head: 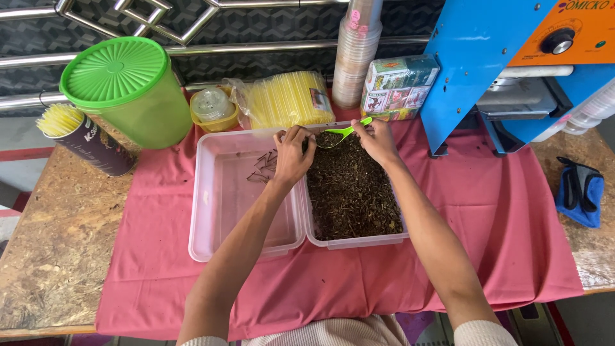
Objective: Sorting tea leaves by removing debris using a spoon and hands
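- Right hand (377,138) grips a green spoon (343,132) loaded with leaves above the full tray (353,240); a tilt could spill them.
- Left hand (293,156), fingers pinched at the bowl, might knock leaves onto the cloth (487,211).

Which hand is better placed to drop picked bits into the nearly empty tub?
Probably the left hand: it hovers beside the nearly empty tub, while the right hand holds the green scoop.
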